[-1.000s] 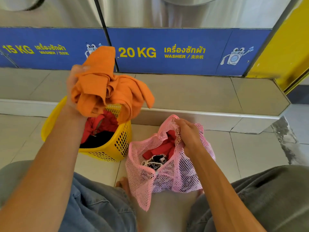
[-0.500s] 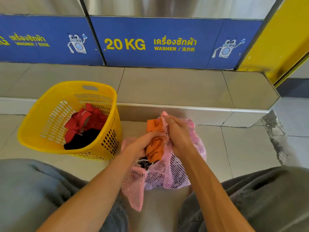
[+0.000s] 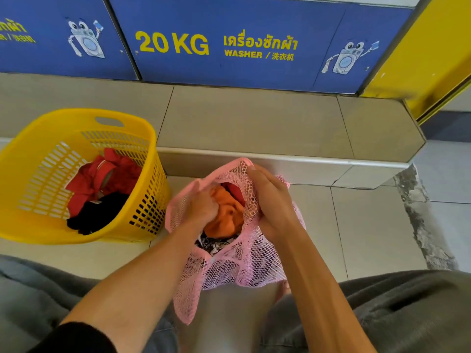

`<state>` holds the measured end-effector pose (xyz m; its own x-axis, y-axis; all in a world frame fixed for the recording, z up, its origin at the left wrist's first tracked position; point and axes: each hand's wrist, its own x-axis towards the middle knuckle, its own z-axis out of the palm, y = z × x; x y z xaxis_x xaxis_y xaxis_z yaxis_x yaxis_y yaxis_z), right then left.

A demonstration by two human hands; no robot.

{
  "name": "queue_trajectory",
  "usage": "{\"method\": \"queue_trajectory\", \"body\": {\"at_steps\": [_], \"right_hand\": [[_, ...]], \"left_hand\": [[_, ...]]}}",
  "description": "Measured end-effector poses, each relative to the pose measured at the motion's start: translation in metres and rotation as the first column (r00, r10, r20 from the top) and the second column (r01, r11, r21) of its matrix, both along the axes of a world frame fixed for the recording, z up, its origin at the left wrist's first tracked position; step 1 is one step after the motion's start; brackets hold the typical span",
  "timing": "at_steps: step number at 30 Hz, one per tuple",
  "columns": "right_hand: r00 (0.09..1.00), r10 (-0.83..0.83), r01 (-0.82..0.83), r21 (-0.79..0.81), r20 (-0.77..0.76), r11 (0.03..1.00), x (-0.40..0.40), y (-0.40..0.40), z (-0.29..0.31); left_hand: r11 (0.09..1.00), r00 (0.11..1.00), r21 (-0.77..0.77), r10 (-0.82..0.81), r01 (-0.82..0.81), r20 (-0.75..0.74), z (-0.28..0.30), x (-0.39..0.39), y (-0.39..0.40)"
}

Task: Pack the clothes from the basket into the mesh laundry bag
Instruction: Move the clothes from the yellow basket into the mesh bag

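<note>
I see the pink mesh laundry bag (image 3: 237, 261) sitting on the tiled floor (image 3: 369, 225) at the centre of my view, between the person's knees, its mouth held up and open. My right hand (image 3: 270, 200) sits at the 3 o'clock edge of that mouth, its fingers (image 3: 257, 174) curled round a bunch of the mesh rim and gripping it. My left hand (image 3: 204, 205) is at the 9 o'clock side of the mouth, sunk into the opening with its fingers folded down into the orange garment (image 3: 226, 215); they look closed on the cloth, pressing it in. The orange garment lies inside the bag, bunched at the top of the load. Just past it, toward 12 o'clock, a strip of red cloth (image 3: 235, 192) shows inside the bag, and below it, toward 6 o'clock, a black-and-white patterned piece (image 3: 214, 244) lies under the mesh.

The yellow basket (image 3: 30, 154) stands on the floor at 9 o'clock from the bag, just beside it, and I cannot tell whether they touch. A red garment (image 3: 102, 177) and a black garment (image 3: 99, 212) lie in its bottom, the black one nearer me.

At 12 o'clock, beyond a raised tiled step (image 3: 254, 118), runs a blue panel (image 3: 254, 67) marked "20 KG WASHER"
</note>
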<state>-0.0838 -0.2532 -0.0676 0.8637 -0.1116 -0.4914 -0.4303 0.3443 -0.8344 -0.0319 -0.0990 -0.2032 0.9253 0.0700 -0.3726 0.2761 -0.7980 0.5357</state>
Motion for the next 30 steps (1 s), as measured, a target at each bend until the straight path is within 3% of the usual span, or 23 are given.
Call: {"method": "queue_trajectory", "body": {"at_steps": [2, 5, 9, 12, 14, 18, 24, 27, 30], "right_hand": [[1.0, -0.017, 0.016, -0.021, -0.017, 1.0, 0.002, -0.003, -0.003], [0.998, -0.025, 0.023, -0.036, -0.055, 0.999, 0.001, -0.001, -0.006], [0.997, 0.017, -0.024, -0.086, -0.076, 0.996, -0.002, 0.009, -0.008], [0.997, 0.036, -0.046, -0.149, -0.069, 0.988, -0.004, 0.015, -0.008], [0.998, 0.03, -0.037, -0.14, -0.053, 0.989, -0.004, 0.016, -0.004], [1.0, 0.014, -0.013, -0.08, 0.021, 0.997, -0.006, 0.015, 0.018], [0.992, 0.054, -0.055, 0.012, 0.114, 0.998, -0.01, 0.014, 0.051], [0.994, 0.051, -0.05, -0.012, 0.101, 0.999, -0.005, 0.01, 0.051], [0.995, 0.078, -0.068, -0.151, 0.063, 0.986, -0.001, 0.009, 0.03]], "left_hand": [[0.988, 0.991, 0.119, 0.091, -0.102, 0.094, 0.002, 0.01, 0.021], [0.967, 0.975, 0.213, 0.093, -0.136, 0.201, -0.005, 0.002, 0.041], [0.935, 0.996, 0.354, -0.002, -0.03, 0.09, -0.023, -0.021, 0.052], [0.978, 0.997, 0.2, 0.068, -0.061, -0.029, -0.027, -0.027, 0.051], [0.991, 0.992, 0.127, -0.027, 0.043, -0.119, -0.026, -0.031, 0.056], [0.926, 0.949, 0.23, -0.264, 0.299, -0.172, -0.032, -0.031, 0.07], [0.84, 0.858, 0.198, -0.513, 0.505, -0.012, -0.043, -0.002, 0.051], [0.824, 0.837, 0.169, -0.547, 0.541, -0.012, -0.041, 0.012, 0.035], [0.864, 0.885, 0.199, -0.439, 0.464, -0.157, -0.03, 0.014, 0.025]]}}
